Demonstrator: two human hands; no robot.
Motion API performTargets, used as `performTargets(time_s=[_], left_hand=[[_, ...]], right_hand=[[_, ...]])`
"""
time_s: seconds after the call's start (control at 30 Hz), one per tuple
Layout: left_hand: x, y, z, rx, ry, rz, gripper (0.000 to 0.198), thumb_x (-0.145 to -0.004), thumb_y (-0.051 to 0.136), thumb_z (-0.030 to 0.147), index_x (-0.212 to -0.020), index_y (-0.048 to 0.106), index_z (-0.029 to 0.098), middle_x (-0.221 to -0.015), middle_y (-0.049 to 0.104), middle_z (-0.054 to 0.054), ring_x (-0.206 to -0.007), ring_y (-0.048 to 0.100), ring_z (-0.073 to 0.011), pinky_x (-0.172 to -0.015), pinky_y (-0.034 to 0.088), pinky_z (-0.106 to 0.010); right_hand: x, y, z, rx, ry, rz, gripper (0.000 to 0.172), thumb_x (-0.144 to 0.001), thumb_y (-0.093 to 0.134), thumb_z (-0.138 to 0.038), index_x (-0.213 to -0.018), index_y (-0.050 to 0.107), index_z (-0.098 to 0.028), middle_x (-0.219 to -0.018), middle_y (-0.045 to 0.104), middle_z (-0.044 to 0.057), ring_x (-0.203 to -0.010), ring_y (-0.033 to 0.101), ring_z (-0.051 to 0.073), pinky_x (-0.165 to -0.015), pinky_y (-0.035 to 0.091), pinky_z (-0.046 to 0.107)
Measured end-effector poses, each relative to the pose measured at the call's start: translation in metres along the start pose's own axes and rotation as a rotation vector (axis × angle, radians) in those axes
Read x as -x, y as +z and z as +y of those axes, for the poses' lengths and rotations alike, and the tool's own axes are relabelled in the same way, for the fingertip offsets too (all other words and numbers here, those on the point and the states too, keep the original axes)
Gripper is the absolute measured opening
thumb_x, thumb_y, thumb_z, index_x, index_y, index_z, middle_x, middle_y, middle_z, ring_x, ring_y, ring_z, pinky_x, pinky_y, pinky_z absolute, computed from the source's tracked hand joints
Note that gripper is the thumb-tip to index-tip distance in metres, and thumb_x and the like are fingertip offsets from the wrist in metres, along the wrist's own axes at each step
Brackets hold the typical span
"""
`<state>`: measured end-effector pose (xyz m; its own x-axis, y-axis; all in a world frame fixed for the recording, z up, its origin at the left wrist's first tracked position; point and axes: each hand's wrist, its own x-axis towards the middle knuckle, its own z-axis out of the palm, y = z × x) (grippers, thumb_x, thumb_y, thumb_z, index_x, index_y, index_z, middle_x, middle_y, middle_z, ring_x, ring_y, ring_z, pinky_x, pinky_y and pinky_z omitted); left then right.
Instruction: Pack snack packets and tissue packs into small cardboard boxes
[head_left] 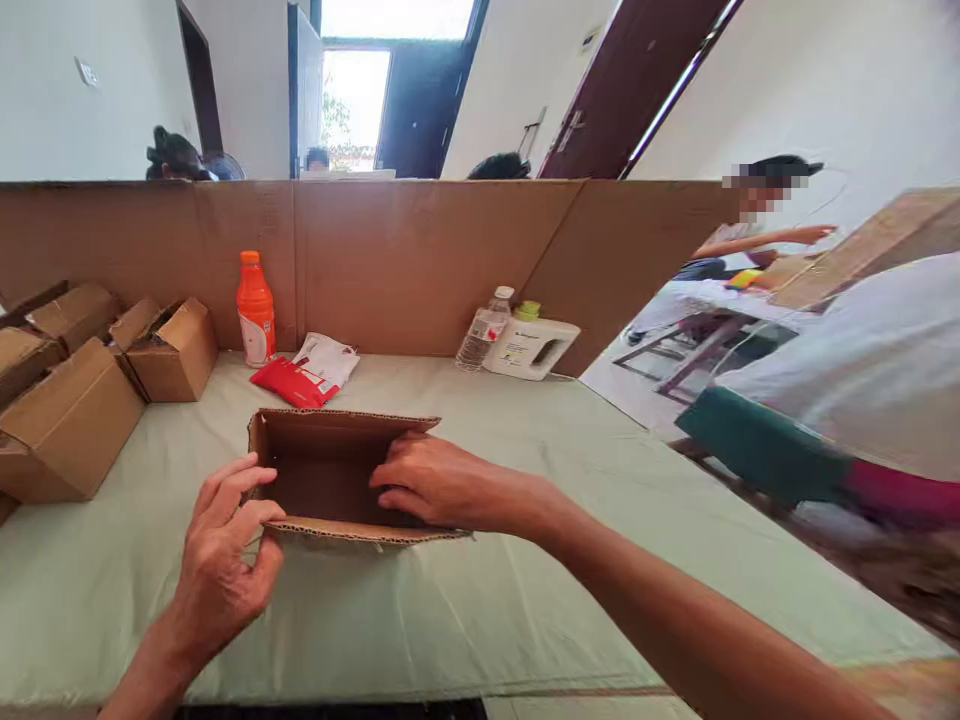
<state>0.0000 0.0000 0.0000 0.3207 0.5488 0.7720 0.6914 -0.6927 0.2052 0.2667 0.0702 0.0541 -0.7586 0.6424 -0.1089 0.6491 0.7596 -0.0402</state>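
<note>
A small open-topped cardboard box [330,530] stands on the cloth-covered table, with its bare brown inside showing. My left hand [225,550] holds the box at its near left corner, with fingers over the left edge and the thumb low outside the front wall. From the right, my right hand [435,485] reaches over the box's right end, fingers curled down inside it. That hand covers the right end wall, so how its fingertips meet the cardboard is partly hidden. No other thing shows in either hand.
Several cardboard boxes [71,420] stand at left. Behind are an orange bottle [256,310], a red packet [296,382], a white packet [328,358], a clear bottle [484,330] and a white jug [531,348]. A cardboard partition [420,265] backs the table. Co-workers sit beyond.
</note>
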Motion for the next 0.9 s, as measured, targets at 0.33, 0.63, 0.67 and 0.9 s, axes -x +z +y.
performTargets(time_s=[0.33,0.63,0.67,0.9], left_hand=[[-0.014,0.015,-0.005,-0.027,-0.022,0.012,0.024,-0.086,0.056,-0.002,-0.091,0.059,0.021,-0.106,0.067,-0.007,-0.125,0.053,-0.029,-0.098,0.051,-0.047],[-0.007,-0.006,-0.007,-0.096,-0.014,0.012,0.022,-0.086,0.056,-0.001,-0.088,0.059,0.021,-0.106,0.067,-0.009,-0.123,0.056,-0.029,-0.098,0.048,-0.048],[-0.003,-0.012,-0.007,-0.12,-0.014,0.012,0.021,-0.086,0.056,0.0,-0.087,0.059,0.021,-0.109,0.067,-0.01,-0.125,0.055,-0.0301,-0.099,0.047,-0.05],[0.017,-0.04,-0.005,-0.162,0.048,-0.04,0.021,-0.086,0.055,0.001,-0.09,0.059,0.021,-0.114,0.068,-0.012,-0.135,0.05,-0.0313,-0.104,0.042,-0.049]], right_hand=[[0.078,0.039,0.033,0.085,0.191,0.514,0.025,-0.095,0.053,-0.014,-0.099,0.077,-0.022,-0.115,0.073,0.012,-0.095,0.07,0.026,-0.084,0.055,0.046],[0.048,0.083,0.016,-0.263,0.248,0.658,0.042,-0.097,0.039,-0.01,-0.119,0.073,-0.02,-0.145,0.059,0.016,-0.125,0.065,0.025,-0.099,0.059,0.044],[0.042,0.083,0.013,-0.288,0.222,0.66,0.042,-0.096,0.039,-0.01,-0.12,0.073,-0.019,-0.145,0.059,0.017,-0.127,0.064,0.026,-0.101,0.058,0.045],[0.006,0.084,0.009,-0.563,0.094,0.67,0.046,-0.09,0.043,-0.006,-0.12,0.073,-0.024,-0.148,0.059,0.01,-0.13,0.062,0.023,-0.107,0.053,0.046]])
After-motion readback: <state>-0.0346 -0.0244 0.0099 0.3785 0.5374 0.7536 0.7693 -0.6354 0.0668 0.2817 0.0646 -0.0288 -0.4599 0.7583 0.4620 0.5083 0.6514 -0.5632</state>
